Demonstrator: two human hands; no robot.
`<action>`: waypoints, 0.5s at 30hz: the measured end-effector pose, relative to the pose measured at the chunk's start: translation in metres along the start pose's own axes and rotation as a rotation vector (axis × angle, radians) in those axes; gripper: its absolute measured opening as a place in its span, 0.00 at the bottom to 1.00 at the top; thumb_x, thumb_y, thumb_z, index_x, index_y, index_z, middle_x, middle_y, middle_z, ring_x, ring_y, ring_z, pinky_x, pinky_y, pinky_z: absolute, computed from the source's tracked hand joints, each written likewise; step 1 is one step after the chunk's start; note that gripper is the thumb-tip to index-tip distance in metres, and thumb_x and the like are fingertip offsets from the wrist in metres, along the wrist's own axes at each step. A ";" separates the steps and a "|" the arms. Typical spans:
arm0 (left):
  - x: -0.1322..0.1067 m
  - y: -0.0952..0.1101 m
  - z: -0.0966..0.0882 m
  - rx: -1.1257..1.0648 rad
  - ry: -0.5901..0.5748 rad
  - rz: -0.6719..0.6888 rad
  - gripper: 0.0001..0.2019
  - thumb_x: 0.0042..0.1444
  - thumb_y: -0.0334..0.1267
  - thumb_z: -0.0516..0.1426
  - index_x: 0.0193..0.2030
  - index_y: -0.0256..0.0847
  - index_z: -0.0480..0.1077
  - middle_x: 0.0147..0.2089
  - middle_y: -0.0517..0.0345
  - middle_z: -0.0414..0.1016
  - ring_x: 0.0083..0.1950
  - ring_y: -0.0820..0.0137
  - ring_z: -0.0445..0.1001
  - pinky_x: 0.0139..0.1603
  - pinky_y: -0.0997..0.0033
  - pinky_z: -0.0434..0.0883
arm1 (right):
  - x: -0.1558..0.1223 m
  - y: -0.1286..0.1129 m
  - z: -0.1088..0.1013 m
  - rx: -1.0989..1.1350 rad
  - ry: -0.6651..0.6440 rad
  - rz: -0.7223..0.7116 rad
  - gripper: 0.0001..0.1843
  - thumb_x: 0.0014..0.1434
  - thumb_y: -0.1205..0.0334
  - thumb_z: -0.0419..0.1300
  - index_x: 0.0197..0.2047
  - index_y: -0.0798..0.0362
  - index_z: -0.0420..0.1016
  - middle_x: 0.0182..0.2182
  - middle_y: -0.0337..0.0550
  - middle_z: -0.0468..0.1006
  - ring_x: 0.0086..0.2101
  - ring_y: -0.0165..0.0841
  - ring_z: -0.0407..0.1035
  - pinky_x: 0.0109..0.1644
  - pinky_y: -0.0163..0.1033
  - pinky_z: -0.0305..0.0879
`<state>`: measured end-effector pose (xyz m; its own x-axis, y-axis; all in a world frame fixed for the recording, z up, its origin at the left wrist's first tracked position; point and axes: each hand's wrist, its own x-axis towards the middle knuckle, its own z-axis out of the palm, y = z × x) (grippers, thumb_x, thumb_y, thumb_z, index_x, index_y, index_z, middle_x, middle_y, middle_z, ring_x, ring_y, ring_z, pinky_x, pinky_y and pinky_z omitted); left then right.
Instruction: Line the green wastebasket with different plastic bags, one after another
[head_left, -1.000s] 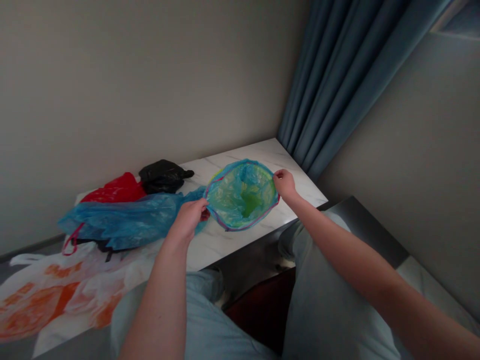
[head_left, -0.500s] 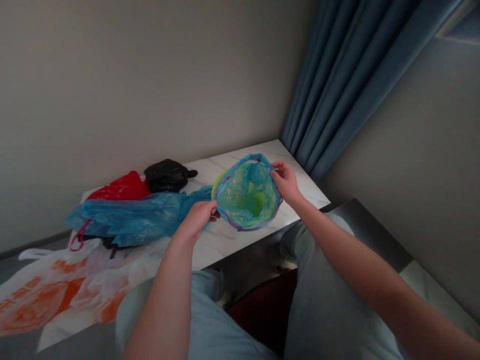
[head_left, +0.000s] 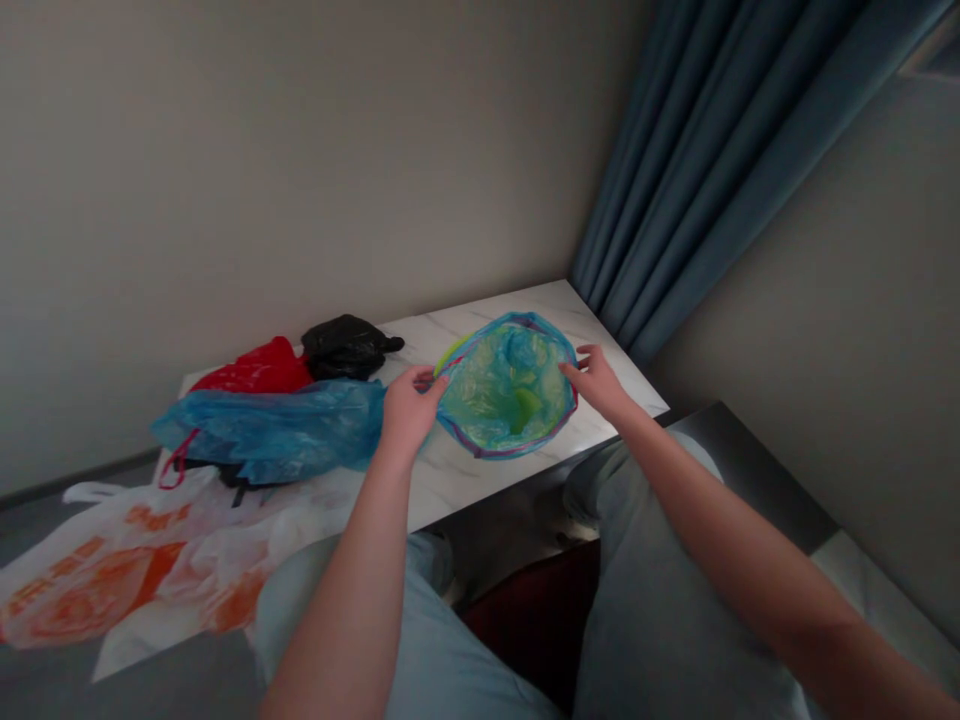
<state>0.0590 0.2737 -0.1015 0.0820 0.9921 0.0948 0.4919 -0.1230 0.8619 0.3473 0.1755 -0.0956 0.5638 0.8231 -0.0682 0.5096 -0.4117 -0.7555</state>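
Observation:
A thin blue plastic bag (head_left: 504,392) with a pink drawstring rim is held open, its round mouth facing me, with green plastic showing inside. My left hand (head_left: 409,408) pinches the left edge of the rim. My right hand (head_left: 598,378) grips the right edge, fingers closed on it. The bag hangs just above the white marble table (head_left: 450,480). My knees in pale trousers are below.
Left of the held bag lie a crumpled blue bag (head_left: 274,430), a red bag (head_left: 255,370) and a black bag (head_left: 346,347). A white and orange bag (head_left: 127,575) droops over the table's near left end. A blue curtain (head_left: 712,160) hangs at the right.
Both hands shifted along the rim: the left moved up and right, the right slid lower. The bag's mouth now faces me more fully.

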 end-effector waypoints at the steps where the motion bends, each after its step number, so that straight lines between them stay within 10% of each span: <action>1: 0.001 0.002 0.001 0.016 0.002 0.010 0.12 0.53 0.43 0.61 0.39 0.38 0.75 0.39 0.49 0.79 0.41 0.61 0.77 0.45 0.64 0.70 | -0.004 0.001 -0.003 -0.073 -0.025 0.007 0.30 0.54 0.46 0.61 0.55 0.56 0.67 0.38 0.48 0.78 0.35 0.39 0.72 0.38 0.40 0.63; 9: 0.007 0.006 0.004 -0.193 0.174 -0.018 0.11 0.54 0.46 0.57 0.33 0.40 0.73 0.30 0.57 0.75 0.33 0.68 0.73 0.36 0.70 0.68 | -0.020 0.007 -0.025 -0.230 -0.147 -0.046 0.17 0.58 0.56 0.56 0.20 0.52 0.71 0.18 0.41 0.72 0.25 0.34 0.67 0.31 0.38 0.56; 15: 0.007 0.007 -0.001 -0.488 0.203 -0.216 0.17 0.49 0.51 0.57 0.39 0.41 0.70 0.32 0.61 0.72 0.29 0.73 0.69 0.29 0.74 0.66 | -0.016 0.003 -0.031 0.616 -0.180 0.066 0.17 0.56 0.48 0.59 0.24 0.51 0.67 0.19 0.36 0.68 0.21 0.29 0.62 0.29 0.36 0.60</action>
<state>0.0621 0.2799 -0.0941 -0.1675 0.9842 -0.0569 0.0181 0.0608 0.9980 0.3601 0.1491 -0.0762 0.4365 0.8782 -0.1953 -0.0193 -0.2079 -0.9780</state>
